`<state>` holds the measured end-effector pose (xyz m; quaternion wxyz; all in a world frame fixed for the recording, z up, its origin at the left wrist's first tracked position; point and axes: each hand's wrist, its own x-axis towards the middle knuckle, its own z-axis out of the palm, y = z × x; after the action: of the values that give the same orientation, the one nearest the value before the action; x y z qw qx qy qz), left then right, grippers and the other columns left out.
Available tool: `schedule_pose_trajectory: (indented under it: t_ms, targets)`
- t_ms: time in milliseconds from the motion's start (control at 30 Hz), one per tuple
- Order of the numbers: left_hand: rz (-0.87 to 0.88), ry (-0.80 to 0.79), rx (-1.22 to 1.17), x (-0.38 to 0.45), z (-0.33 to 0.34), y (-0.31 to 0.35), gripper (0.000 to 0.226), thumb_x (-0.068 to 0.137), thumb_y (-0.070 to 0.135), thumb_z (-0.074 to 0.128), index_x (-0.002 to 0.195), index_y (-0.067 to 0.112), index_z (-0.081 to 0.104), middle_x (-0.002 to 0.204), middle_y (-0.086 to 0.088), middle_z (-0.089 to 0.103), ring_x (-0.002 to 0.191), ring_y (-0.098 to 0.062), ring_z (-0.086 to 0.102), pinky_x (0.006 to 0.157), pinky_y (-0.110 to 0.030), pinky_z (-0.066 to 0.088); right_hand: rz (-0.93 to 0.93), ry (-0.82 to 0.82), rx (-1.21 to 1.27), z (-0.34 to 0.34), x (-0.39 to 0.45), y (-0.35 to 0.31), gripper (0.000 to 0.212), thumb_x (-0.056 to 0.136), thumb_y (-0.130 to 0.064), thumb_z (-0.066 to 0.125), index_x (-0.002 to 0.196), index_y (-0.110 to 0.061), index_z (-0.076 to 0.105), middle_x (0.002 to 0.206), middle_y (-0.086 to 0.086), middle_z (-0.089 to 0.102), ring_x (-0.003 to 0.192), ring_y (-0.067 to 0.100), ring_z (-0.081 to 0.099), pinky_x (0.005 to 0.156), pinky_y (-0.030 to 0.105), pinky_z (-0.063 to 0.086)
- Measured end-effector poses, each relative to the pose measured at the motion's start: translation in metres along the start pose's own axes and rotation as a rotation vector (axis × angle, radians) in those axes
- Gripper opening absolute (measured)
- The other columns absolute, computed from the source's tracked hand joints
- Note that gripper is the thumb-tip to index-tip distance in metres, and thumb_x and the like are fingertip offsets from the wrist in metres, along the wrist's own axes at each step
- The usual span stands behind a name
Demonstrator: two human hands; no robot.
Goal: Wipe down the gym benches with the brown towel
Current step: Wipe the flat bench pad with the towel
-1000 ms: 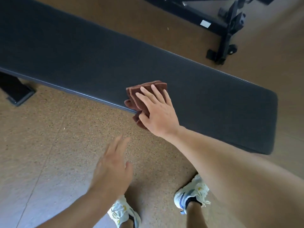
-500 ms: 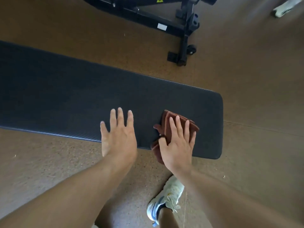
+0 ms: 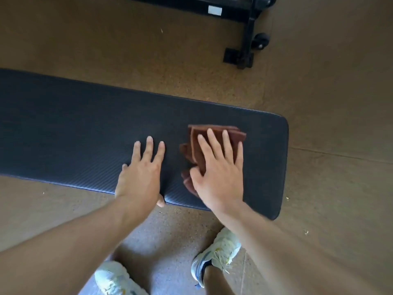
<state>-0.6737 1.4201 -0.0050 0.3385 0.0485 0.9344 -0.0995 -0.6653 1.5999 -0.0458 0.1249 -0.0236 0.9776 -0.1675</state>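
The folded brown towel [image 3: 214, 143] is pressed flat on the counter [image 3: 74, 128] pad by the right hand [image 3: 219, 173], fingers straight, near its 3 o'clock end. The left hand [image 3: 140, 177] is laid open beside it at 9 o'clock, probably for support, holding nothing.

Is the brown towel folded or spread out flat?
Folded: the brown towel shows stacked layered edges beyond the fingers of the right hand pressing it on the bench.

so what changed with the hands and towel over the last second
The right hand slid the brown towel along the bench to near its end. The left hand came down from above the floor onto the pad. The right hand's fingers stay flat on the towel.
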Motion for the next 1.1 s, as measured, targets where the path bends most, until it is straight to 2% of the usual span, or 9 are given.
schedule_pose_trajectory:
  t_ms: [133, 333, 433, 533, 700, 800, 933, 1033, 1100]
  targets:
    - [-0.029, -0.011, 0.005, -0.005, -0.005, 0.009, 0.151, 0.063, 0.063, 0.084, 0.156, 0.020, -0.027, 0.167, -0.005, -0.025, 0.156, -0.028, -0.012, 0.108, -0.038, 0.047, -0.128, -0.094, -0.044, 0.004, -0.064, 0.031, 0.074, 0.087, -0.050, 0.055, 0.158, -0.030, 0.044, 0.169, -0.006, 0.033, 0.160, 0.026, 0.020, 0.128, 0.059, 0.016]
    - [-0.039, -0.034, 0.062, -0.003, -0.010, 0.012, 0.150, 0.064, 0.066, 0.082, 0.155, 0.021, -0.028, 0.167, -0.003, -0.024, 0.157, -0.026, -0.012, 0.095, -0.035, 0.055, 0.019, -0.012, -0.006, -0.015, 0.063, 0.027, 0.074, 0.093, -0.057, 0.044, 0.162, -0.034, 0.031, 0.174, -0.007, 0.021, 0.163, 0.023, 0.002, 0.130, 0.054, -0.004]
    - [-0.045, -0.024, 0.085, -0.005, -0.008, 0.012, 0.150, 0.062, 0.069, 0.080, 0.156, 0.022, -0.026, 0.167, -0.002, -0.022, 0.157, -0.026, -0.010, 0.088, -0.035, 0.058, 0.001, 0.007, -0.055, -0.027, 0.091, 0.049, 0.071, 0.094, -0.057, 0.038, 0.161, -0.034, 0.034, 0.173, -0.004, 0.025, 0.162, 0.024, 0.009, 0.131, 0.052, -0.002]
    - [-0.039, -0.002, 0.105, -0.006, -0.008, 0.010, 0.151, 0.059, 0.072, 0.079, 0.157, 0.021, -0.023, 0.168, -0.003, -0.018, 0.157, -0.027, -0.006, 0.086, -0.038, 0.059, 0.160, 0.086, -0.053, -0.033, 0.061, 0.083, 0.071, 0.092, -0.050, 0.040, 0.161, -0.033, 0.034, 0.173, -0.004, 0.023, 0.162, 0.021, 0.009, 0.131, 0.051, 0.000]
    - [-0.050, -0.001, 0.052, -0.006, -0.005, 0.010, 0.154, 0.058, 0.067, 0.084, 0.157, 0.020, -0.025, 0.167, -0.004, -0.019, 0.156, -0.029, -0.005, 0.088, -0.042, 0.060, 0.417, 0.095, 0.203, -0.018, -0.058, 0.102, 0.080, 0.086, -0.038, 0.042, 0.163, -0.025, 0.029, 0.175, 0.002, 0.013, 0.162, 0.026, 0.007, 0.130, 0.054, 0.015]
    - [-0.048, -0.013, 0.011, -0.006, -0.008, 0.010, 0.155, 0.057, 0.064, 0.087, 0.157, 0.020, -0.023, 0.168, -0.005, -0.020, 0.157, -0.029, -0.006, 0.093, -0.044, 0.059, 0.278, 0.016, 0.047, -0.006, -0.096, 0.093, 0.079, 0.083, -0.040, 0.046, 0.160, -0.024, 0.036, 0.173, 0.004, 0.024, 0.161, 0.034, 0.012, 0.128, 0.061, 0.017]
    - [-0.066, 0.000, 0.011, -0.003, -0.009, 0.012, 0.156, 0.054, 0.063, 0.088, 0.158, 0.020, -0.020, 0.168, -0.005, -0.017, 0.157, -0.029, -0.004, 0.092, -0.044, 0.059, 0.045, -0.002, -0.026, -0.015, -0.060, 0.115, 0.079, 0.082, -0.047, 0.051, 0.158, -0.026, 0.042, 0.172, 0.001, 0.027, 0.162, 0.032, 0.009, 0.126, 0.062, 0.021]
    - [-0.080, 0.010, -0.034, -0.003, -0.009, 0.007, 0.158, 0.050, 0.059, 0.091, 0.160, 0.021, -0.015, 0.169, -0.004, -0.012, 0.157, -0.029, -0.001, 0.091, -0.048, 0.059, 0.293, 0.027, 0.162, -0.033, -0.015, 0.110, 0.078, 0.089, -0.046, 0.052, 0.162, -0.035, 0.028, 0.175, -0.010, 0.010, 0.162, 0.025, 0.003, 0.122, 0.055, 0.034]
    - [-0.080, 0.000, -0.027, -0.010, -0.006, 0.012, 0.158, 0.049, 0.058, 0.092, 0.160, 0.022, -0.014, 0.169, -0.003, -0.012, 0.157, -0.028, -0.001, 0.091, -0.049, 0.059, 0.476, 0.050, 0.325, -0.039, 0.005, 0.110, 0.075, 0.094, -0.045, 0.054, 0.162, -0.042, 0.023, 0.174, -0.015, 0.011, 0.159, 0.021, 0.018, 0.115, 0.053, 0.041]
